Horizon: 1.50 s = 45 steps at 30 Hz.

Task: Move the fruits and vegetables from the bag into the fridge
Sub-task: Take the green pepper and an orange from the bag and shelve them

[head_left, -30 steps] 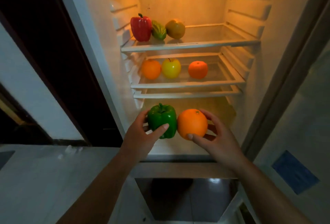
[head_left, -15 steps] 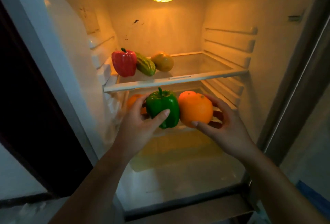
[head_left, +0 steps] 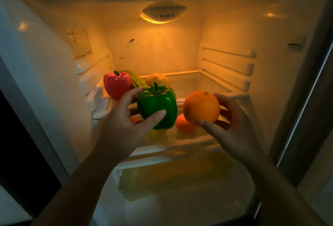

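My left hand (head_left: 124,125) grips a green bell pepper (head_left: 158,107), held at the front edge of the fridge's upper shelf (head_left: 200,83). My right hand (head_left: 232,128) holds an orange (head_left: 201,106) just right of the pepper, at the same height. On the upper shelf's left end sit a red bell pepper (head_left: 116,85), a ridged green vegetable (head_left: 137,81) and a yellow-orange fruit (head_left: 156,79). Below, on the middle shelf, an orange fruit (head_left: 183,126) shows between my hands; other fruit there is mostly hidden by the pepper. The bag is out of view.
The fridge stands open with its lamp (head_left: 162,14) lit at the top. The right part of the upper shelf holds nothing. Ribbed rails (head_left: 228,63) line the right wall. A glass cover (head_left: 180,186) spans the bottom. The fridge's dark door frame (head_left: 306,99) stands at right.
Both hands rose from the lower level to the upper shelf's front edge, carrying the pepper and orange. The two fruits have spread apart, and the view tilted upward into the fridge.
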### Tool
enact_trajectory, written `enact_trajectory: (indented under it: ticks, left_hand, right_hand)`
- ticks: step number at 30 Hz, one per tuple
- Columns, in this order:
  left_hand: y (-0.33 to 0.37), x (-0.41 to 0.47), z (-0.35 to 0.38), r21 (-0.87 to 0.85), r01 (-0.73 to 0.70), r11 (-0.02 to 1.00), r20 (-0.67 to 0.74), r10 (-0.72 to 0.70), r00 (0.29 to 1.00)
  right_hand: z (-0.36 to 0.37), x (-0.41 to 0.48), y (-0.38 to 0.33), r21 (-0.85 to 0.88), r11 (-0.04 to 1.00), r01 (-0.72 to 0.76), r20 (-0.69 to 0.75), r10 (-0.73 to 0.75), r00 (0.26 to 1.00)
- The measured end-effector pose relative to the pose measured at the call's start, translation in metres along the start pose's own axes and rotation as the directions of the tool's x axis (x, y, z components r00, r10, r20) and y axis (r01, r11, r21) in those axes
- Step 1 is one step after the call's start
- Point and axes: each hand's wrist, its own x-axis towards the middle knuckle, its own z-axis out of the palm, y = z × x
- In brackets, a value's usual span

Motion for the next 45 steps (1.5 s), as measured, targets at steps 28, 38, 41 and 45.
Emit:
enact_trajectory:
  ticks: [28, 38, 41, 45]
  left_hand:
    - [-0.014, 0.153, 0.081, 0.726, -0.061, 0.685, 0.099, -0.016, 0.995]
    - [0.002, 0.133, 0.061, 0.622, -0.154, 0.768, 0.091, 0.125, 0.988]
    - [0.008, 0.100, 0.056, 0.537, -0.217, 0.815, 0.076, 0.210, 0.975]
    - [-0.004, 0.062, 0.054, 0.509, -0.249, 0.824, 0.105, 0.228, 0.968]
  right_hand:
    - [-0.024, 0.038, 0.016, 0.108, 0.975, -0.192, -0.244, 0.214, 0.946]
    - [-0.027, 0.020, 0.017, 0.110, 0.979, -0.170, -0.170, 0.187, 0.968]
    - [-0.027, 0.006, 0.020, 0.168, 0.970, -0.175, -0.133, 0.198, 0.971]
    - [-0.018, -0.007, 0.032, 0.185, 0.962, -0.200, -0.108, 0.222, 0.969]
